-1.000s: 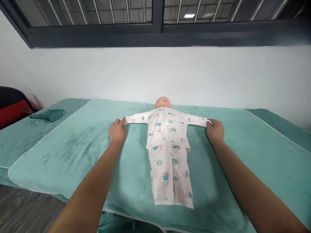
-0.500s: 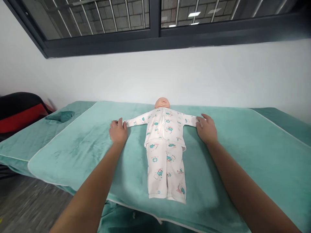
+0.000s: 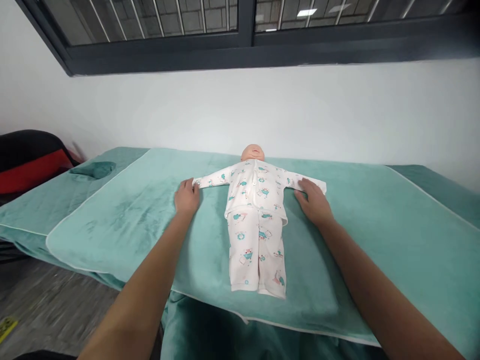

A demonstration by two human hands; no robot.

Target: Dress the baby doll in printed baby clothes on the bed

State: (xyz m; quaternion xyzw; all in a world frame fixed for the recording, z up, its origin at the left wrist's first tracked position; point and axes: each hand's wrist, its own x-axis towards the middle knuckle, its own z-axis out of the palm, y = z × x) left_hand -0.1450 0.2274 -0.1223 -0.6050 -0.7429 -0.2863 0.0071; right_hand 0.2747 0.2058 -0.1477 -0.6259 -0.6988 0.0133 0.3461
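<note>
A baby doll (image 3: pixel 252 152) lies face up, dressed in a white top (image 3: pixel 250 187) and white trousers (image 3: pixel 257 252) printed with small green and pink pictures. Both sleeves stretch out sideways. At the end of the left-hand sleeve (image 3: pixel 213 179), my left hand (image 3: pixel 187 196) has its cuff between thumb and index finger. My right hand (image 3: pixel 314 202) rests on the other sleeve (image 3: pixel 294 179) with fingers laid over the fabric and thumb apart, the cuff showing beyond the fingers. The doll's hands and feet are not visible.
A green plush cover (image 3: pixel 123 225) with pale piping spreads over the bed under the doll. Behind it stand a white wall (image 3: pixel 180 110) and a dark-framed window (image 3: pixel 245 50). A black and red item (image 3: pixel 35 167) is at the far left, near a green cloth opening (image 3: pixel 93 170).
My right hand has shifted inward from the cuff onto the sleeve, and the sleeve's end now shows past it. My left hand stays at its cuff. The view has shifted slightly.
</note>
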